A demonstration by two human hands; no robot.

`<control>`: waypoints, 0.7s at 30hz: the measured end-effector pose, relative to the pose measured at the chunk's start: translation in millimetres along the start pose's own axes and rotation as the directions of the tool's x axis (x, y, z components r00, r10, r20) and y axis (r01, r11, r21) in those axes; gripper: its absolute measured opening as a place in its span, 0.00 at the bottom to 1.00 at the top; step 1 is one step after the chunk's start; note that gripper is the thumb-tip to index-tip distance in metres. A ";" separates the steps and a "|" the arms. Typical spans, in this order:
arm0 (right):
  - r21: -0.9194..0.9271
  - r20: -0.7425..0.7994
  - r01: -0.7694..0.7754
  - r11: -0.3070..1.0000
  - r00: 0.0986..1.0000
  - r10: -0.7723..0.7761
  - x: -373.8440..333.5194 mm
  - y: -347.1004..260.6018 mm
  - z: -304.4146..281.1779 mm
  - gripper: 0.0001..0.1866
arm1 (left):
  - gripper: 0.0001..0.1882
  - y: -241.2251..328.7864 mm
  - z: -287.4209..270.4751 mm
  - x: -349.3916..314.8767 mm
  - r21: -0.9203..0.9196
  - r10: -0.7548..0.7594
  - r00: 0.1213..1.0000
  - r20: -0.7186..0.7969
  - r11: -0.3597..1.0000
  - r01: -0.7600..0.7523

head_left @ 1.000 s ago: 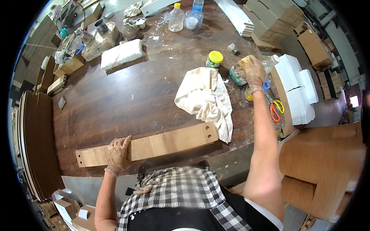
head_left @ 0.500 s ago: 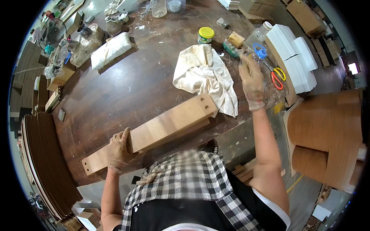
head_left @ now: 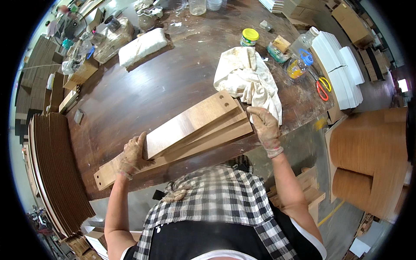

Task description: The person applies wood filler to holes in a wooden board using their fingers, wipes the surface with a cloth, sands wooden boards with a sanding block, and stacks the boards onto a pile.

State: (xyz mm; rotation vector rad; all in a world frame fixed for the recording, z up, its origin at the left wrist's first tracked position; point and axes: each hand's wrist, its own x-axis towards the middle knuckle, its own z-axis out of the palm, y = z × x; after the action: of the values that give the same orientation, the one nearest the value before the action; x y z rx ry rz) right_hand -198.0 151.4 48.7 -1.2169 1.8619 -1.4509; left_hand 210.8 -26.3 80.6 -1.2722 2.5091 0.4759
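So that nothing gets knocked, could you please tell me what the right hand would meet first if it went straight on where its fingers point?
Probably the ends of the wooden boards, just left of the right hand; depth is unclear, so it might pass above them or brush the white cloth.

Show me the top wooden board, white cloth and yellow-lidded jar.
Top wooden board [head_left: 184, 125]: head view, on its upper face.
White cloth [head_left: 248, 78]: head view, on its folded middle.
Yellow-lidded jar [head_left: 250, 36]: head view, on its lid.
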 end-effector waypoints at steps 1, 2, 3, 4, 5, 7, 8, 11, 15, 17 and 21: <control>-0.027 0.006 0.021 0.999 1.000 -0.021 -0.7 5.0 4.1 0.12 | 0.58 1.9 -1.7 0.7 0.018 -0.027 0.999 0.020 0.999 0.026; -0.054 0.012 0.042 0.998 0.999 -0.042 0.0 10.2 7.5 0.12 | 0.58 3.8 -2.3 -1.5 -0.006 -0.038 0.999 0.005 0.999 0.038; -0.030 0.006 0.024 0.999 1.000 -0.024 1.5 12.2 9.6 0.12 | 0.59 5.1 -2.5 -2.9 -0.026 -0.044 0.999 -0.009 0.999 0.043; 0.039 -0.015 -0.027 0.999 1.000 0.027 3.0 13.4 10.2 0.12 | 0.59 4.6 -2.2 -4.3 -0.046 -0.048 0.999 -0.023 0.998 0.047; 0.109 -0.033 -0.076 0.991 0.996 0.080 5.5 14.2 10.9 0.12 | 0.59 -2.6 3.4 -5.5 -0.074 -0.005 0.996 -0.093 0.997 -0.001; 0.225 -0.068 -0.127 0.966 0.987 0.145 10.9 12.7 8.6 0.12 | 0.56 -11.7 5.3 -9.3 -0.155 0.006 0.993 -0.117 0.988 -0.024; 0.251 -0.081 -0.125 0.960 0.985 0.150 11.7 9.9 5.6 0.12 | 0.55 -16.1 5.4 -10.1 -0.195 0.011 0.992 -0.130 0.980 -0.036; 0.247 -0.091 -0.133 0.960 0.983 0.160 16.1 3.4 -0.1 0.14 | 0.54 -36.0 8.8 -10.8 -0.223 0.073 0.959 -0.272 0.965 -0.136; -0.231 0.117 0.247 0.941 0.967 -0.226 22.6 -11.0 25.0 0.17 | 0.54 -48.9 -3.3 -17.5 -0.222 0.021 0.968 -0.252 0.972 -0.079; -0.269 0.235 0.311 0.912 0.939 -0.251 18.6 -17.3 52.2 0.18 | 0.53 -50.1 -18.7 -19.9 -0.235 -0.064 0.981 -0.183 0.972 0.020; -0.151 0.373 0.470 0.870 0.842 -0.390 8.1 -36.7 117.1 0.19 | 0.48 -68.0 -49.9 -46.9 -0.232 -0.132 0.986 -0.097 0.967 0.107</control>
State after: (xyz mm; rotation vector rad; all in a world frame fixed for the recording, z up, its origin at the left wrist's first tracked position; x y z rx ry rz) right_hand -95.5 83.5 46.6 -1.9727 1.6199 -1.1467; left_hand 287.8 -51.0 133.4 -1.5650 2.5056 0.6955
